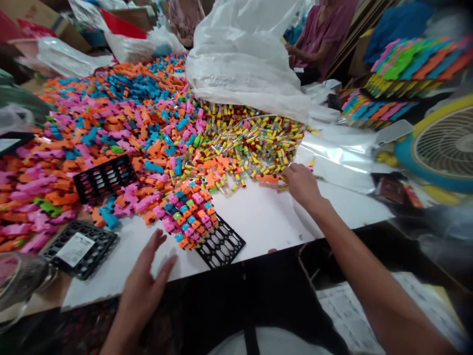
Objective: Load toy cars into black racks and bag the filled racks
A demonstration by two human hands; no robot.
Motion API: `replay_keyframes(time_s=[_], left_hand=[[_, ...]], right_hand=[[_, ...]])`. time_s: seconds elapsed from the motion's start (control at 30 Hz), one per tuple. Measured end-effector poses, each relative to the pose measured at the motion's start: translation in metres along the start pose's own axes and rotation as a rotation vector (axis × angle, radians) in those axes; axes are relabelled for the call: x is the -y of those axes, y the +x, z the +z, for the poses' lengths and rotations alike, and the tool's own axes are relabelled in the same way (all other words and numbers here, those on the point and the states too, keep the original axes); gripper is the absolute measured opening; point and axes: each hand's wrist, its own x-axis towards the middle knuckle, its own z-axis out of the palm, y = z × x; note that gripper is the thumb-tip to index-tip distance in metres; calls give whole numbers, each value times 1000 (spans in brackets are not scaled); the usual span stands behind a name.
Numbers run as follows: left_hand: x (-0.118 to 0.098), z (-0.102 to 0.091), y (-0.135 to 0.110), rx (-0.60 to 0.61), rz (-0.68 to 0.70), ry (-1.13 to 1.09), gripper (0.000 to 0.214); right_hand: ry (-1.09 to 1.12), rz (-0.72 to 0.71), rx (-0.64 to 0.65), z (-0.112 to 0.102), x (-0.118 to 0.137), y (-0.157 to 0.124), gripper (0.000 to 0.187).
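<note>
My left hand [143,282] is open above the near edge of the white work surface, thumb and fingers apart and nothing in it. Just beyond its fingertips stands a black slotted tray [224,244], partly filled with rows of small plastic toys [190,214] in pink, orange, blue and green. My right hand [302,185] reaches to the near edge of a heap of small clear tubes with yellow ends [254,138]. Its fingers are bent together; what they hold, if anything, is hidden. Beside them lies an orange toy piece [269,179].
A large pile of loose coloured toys [99,123] covers the left. Two more black trays [105,177] lie there, one labelled [76,249]. Behind rises a white plastic sack [246,54]. Stacked filled trays [414,64] and a fan [451,143] stand right. Another person [323,37] sits behind.
</note>
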Motion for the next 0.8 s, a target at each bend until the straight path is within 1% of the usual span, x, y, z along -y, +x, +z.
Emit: replay_keyframes(time_s=[0.07, 0.1, 0.13, 0.17, 0.2, 0.23, 0.27, 0.33, 0.4, 0.43, 0.5, 0.57, 0.6, 0.63, 0.73, 0.8], left_hand=[[-16, -27, 2, -127, -9, 9, 48], [-27, -38, 7, -197, 31, 54, 46], [-39, -45, 15, -255, 121, 105, 47], [-52, -50, 26, -266, 238, 148, 48], [-64, -51, 38, -245, 360, 182, 49], [-75, -49, 51, -197, 475, 212, 49], [-84, -45, 64, -113, 552, 259, 48], [-95, -34, 88, 41, 639, 341, 48], [-100, -22, 102, 147, 658, 389, 53], [-100, -17, 106, 179, 654, 396, 55], [-98, -11, 108, 220, 638, 391, 56], [-95, -9, 105, 232, 627, 379, 56], [-94, -9, 104, 230, 627, 375, 56], [-93, -9, 103, 226, 627, 372, 56], [-93, -9, 102, 215, 627, 372, 56], [-94, -9, 103, 208, 629, 388, 57]], right_hand=[[158, 61, -65, -9, 10, -14, 16], [298, 88, -72, -11, 19, -22, 15], [478, 108, -57, -12, 30, -29, 14], [687, 119, -19, -11, 44, -36, 14], [904, 119, 45, -9, 59, -42, 15], [1113, 109, 126, -6, 76, -47, 17], [1298, 92, 209, -3, 92, -50, 20], [1576, 52, 343, 6, 123, -53, 25], [1742, 34, 411, 16, 147, -52, 27], [1790, 40, 423, 21, 155, -51, 28], [1814, 71, 434, 31, 163, -50, 28], [1765, 76, 420, 38, 163, -49, 26], [1722, 48, 405, 40, 161, -48, 23], [1670, -5, 393, 40, 159, -46, 19], [1466, -232, 374, 37, 154, -40, 9], [1342, -341, 363, 33, 155, -36, 8]])
